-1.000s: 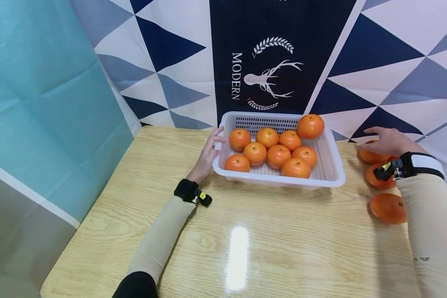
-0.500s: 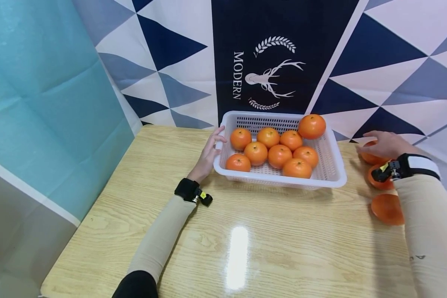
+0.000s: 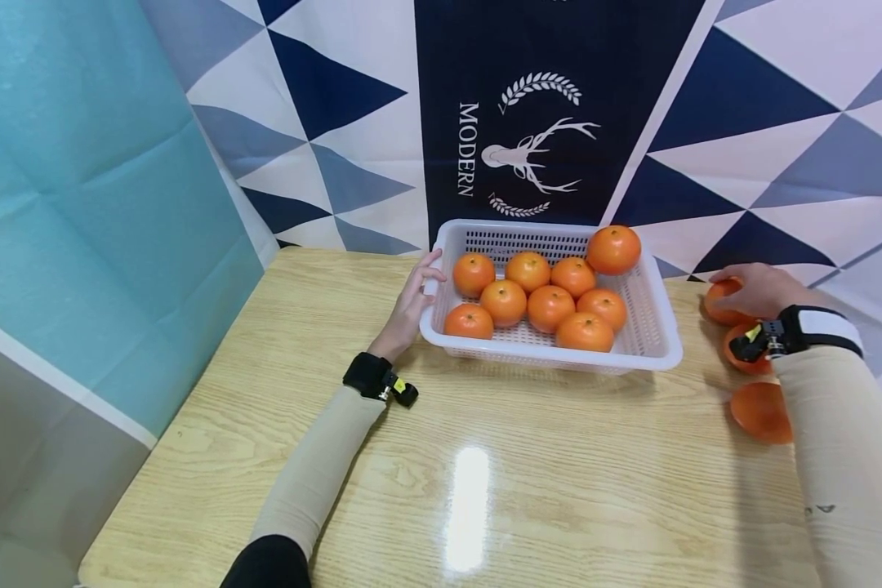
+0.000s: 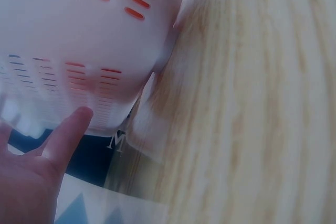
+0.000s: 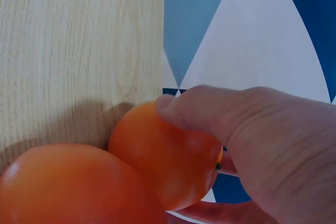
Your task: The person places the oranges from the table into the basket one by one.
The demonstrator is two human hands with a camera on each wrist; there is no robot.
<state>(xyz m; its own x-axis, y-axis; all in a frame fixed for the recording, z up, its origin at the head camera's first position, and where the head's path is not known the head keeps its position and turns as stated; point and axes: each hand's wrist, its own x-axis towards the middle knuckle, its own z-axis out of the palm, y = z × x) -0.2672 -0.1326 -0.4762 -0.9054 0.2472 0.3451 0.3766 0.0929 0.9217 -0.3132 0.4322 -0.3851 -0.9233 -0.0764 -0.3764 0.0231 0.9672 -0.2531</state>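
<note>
A white slotted basket [image 3: 657, 339] stands at the back of the wooden table [image 3: 485, 490] and holds several oranges [image 3: 550, 306]. My left hand [image 3: 412, 300] rests with straight fingers against the basket's left rim; the left wrist view shows the fingers [image 4: 65, 135] on the basket wall [image 4: 79, 35]. To the right of the basket, my right hand [image 3: 751, 287] curls over the farthest orange [image 3: 714, 304] on the table. In the right wrist view its fingers [image 5: 210, 111] wrap that orange [image 5: 163, 163], with a second orange [image 5: 73, 187] just in front.
Two more oranges [image 3: 741, 347] [image 3: 760, 411] lie on the table by my right forearm. A patterned cloth backdrop [image 3: 529, 122] hangs right behind the table, with a teal sheet [image 3: 81, 204] at the left. The near half of the tabletop is bare wood.
My right hand has lowered onto the farthest loose orange and closed its fingers round it. The left hand and the basket have stayed put.
</note>
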